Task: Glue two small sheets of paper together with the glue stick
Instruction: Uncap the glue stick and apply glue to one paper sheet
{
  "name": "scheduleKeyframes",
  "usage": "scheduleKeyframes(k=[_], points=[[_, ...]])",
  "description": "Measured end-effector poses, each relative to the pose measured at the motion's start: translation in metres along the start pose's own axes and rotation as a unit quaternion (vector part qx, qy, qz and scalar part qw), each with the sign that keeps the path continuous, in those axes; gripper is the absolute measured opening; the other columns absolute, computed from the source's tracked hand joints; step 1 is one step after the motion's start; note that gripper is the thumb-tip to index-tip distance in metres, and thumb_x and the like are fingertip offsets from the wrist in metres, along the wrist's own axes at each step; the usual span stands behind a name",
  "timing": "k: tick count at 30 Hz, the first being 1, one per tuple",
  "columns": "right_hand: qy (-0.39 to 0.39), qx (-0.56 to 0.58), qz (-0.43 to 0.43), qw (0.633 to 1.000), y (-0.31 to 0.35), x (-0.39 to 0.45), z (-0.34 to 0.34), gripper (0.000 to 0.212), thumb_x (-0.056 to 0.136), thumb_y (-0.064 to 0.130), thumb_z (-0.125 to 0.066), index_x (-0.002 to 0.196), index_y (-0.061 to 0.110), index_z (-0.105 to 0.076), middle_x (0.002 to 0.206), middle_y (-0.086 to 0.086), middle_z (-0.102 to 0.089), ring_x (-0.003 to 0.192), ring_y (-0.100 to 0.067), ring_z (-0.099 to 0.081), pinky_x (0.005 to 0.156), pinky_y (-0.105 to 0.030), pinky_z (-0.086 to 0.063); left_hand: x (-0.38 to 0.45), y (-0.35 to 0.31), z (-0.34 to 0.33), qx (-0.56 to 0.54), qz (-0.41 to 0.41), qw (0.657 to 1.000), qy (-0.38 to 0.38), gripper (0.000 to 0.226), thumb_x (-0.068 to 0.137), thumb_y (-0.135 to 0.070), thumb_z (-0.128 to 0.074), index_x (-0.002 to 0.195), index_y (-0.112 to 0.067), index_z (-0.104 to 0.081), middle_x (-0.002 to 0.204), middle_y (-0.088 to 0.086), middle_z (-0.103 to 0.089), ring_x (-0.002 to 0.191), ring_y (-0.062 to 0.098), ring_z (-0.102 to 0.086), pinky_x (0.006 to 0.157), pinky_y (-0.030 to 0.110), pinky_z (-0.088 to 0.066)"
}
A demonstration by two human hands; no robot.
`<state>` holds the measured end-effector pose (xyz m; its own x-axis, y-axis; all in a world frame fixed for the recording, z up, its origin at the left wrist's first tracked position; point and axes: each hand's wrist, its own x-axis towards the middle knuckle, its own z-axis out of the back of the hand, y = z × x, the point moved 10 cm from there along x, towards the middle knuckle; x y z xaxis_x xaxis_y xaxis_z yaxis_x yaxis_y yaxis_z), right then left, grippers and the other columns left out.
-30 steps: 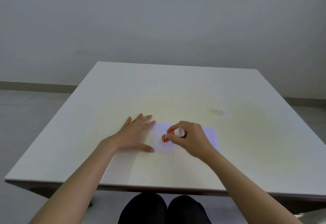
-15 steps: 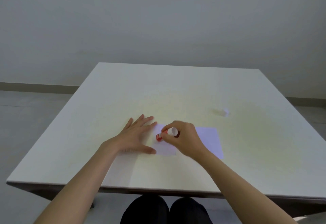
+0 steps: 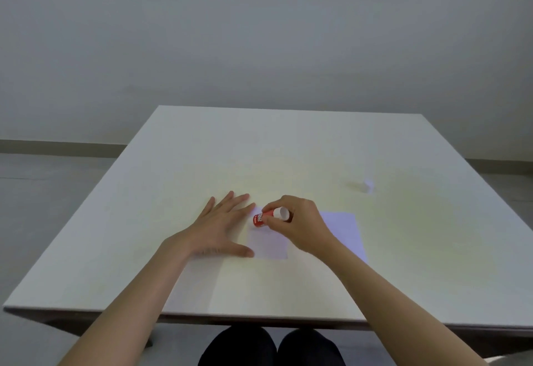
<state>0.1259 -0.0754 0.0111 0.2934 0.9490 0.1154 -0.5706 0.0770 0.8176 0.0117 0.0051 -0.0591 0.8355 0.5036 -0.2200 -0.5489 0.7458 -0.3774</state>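
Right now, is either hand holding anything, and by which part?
The right hand grips the glue stick around the middle of its barrel. The left hand holds nothing; it lies flat beside the paper sheet.

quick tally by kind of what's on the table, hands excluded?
paper sheets: 2 (left sheet, right sheet)
glue stick: 1
glue cap: 1
total: 4

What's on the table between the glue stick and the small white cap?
In the head view, the right hand gripping the glue stick, then bare table up to the cap.
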Motion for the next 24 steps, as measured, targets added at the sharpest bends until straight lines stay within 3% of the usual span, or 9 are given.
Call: scheduleKeyframes(k=[6, 9, 11, 14, 17, 20, 24], points=[[-0.070, 0.007, -0.029, 0.997, -0.014, 0.002, 0.024, 0.012, 0.082, 0.021, -0.068, 0.090, 0.012, -0.073, 0.071, 0.020, -0.057, 0.065, 0.016, -0.051, 0.059, -0.004, -0.037, -0.001, 0.000, 0.000, -0.004, 0.002, 1.000, 0.009, 0.105, 0.066, -0.069, -0.063, 0.150, -0.035, -0.009, 0.158, -0.020, 0.007, 0.144, 0.005, 0.019, 0.117, 0.038, 0.016], [-0.023, 0.007, -0.020, 1.000, -0.016, -0.012, 0.018, 0.012, 0.081, 0.023, -0.070, 0.089, 0.015, -0.075, 0.058, 0.019, -0.055, 0.055, 0.002, -0.048, 0.053, -0.009, -0.034, 0.000, 0.002, -0.002, -0.011, 0.000, 1.000, 0.013, 0.119, 0.050, -0.085, -0.053, 0.150, -0.037, -0.009, 0.158, -0.020, 0.007, 0.140, 0.000, 0.021, 0.116, 0.036, 0.017], [0.005, 0.027, -0.034, 0.999, -0.025, -0.018, 0.020, 0.011, 0.081, 0.023, -0.070, 0.088, 0.017, -0.075, 0.045, 0.019, -0.047, 0.049, -0.007, -0.041, 0.051, -0.015, -0.031, 0.001, 0.003, -0.002, -0.010, -0.001, 1.000, 0.010, 0.119, 0.049, -0.085, -0.050, 0.150, -0.037, -0.009, 0.157, -0.021, 0.007, 0.139, -0.002, 0.021, 0.115, 0.034, 0.018], [-0.033, 0.063, -0.070, 0.995, -0.040, -0.016, 0.033, 0.009, 0.081, 0.021, -0.069, 0.086, 0.015, -0.074, 0.037, 0.014, -0.040, 0.049, -0.015, -0.042, 0.053, -0.024, -0.035, 0.002, 0.004, -0.002, -0.006, 0.000, 1.000, 0.006, 0.111, 0.059, -0.077, -0.059, 0.150, -0.037, -0.009, 0.156, -0.023, 0.006, 0.137, -0.003, 0.022, 0.113, 0.033, 0.019], [-0.072, 0.058, -0.071, 0.993, -0.040, -0.014, 0.038, 0.009, 0.080, 0.021, -0.070, 0.086, 0.015, -0.074, 0.046, 0.028, -0.052, 0.055, -0.013, -0.046, 0.058, -0.025, -0.039, 0.001, 0.003, -0.003, -0.007, 0.000, 1.000, 0.014, 0.120, 0.050, -0.087, -0.050, 0.150, -0.036, -0.008, 0.157, -0.021, 0.007, 0.138, -0.002, 0.022, 0.113, 0.033, 0.019], [-0.013, 0.045, -0.036, 0.998, -0.030, -0.018, 0.025, 0.010, 0.080, 0.025, -0.070, 0.086, 0.019, -0.075, 0.050, 0.020, -0.050, 0.054, -0.015, -0.041, 0.057, -0.028, -0.037, 0.000, 0.001, -0.002, -0.008, 0.003, 1.000, 0.013, 0.112, 0.061, -0.076, -0.060, 0.150, -0.036, -0.008, 0.158, -0.020, 0.008, 0.142, 0.003, 0.021, 0.115, 0.035, 0.018], [0.047, 0.060, -0.033, 0.997, -0.029, -0.021, 0.021, 0.009, 0.079, 0.021, -0.070, 0.085, 0.015, -0.075, 0.050, 0.011, -0.038, 0.048, -0.015, -0.040, 0.053, -0.026, -0.037, 0.000, 0.002, -0.002, -0.003, 0.001, 1.000, 0.012, 0.112, 0.058, -0.078, -0.055, 0.150, -0.036, -0.007, 0.158, -0.019, 0.008, 0.143, 0.004, 0.020, 0.115, 0.036, 0.018]])
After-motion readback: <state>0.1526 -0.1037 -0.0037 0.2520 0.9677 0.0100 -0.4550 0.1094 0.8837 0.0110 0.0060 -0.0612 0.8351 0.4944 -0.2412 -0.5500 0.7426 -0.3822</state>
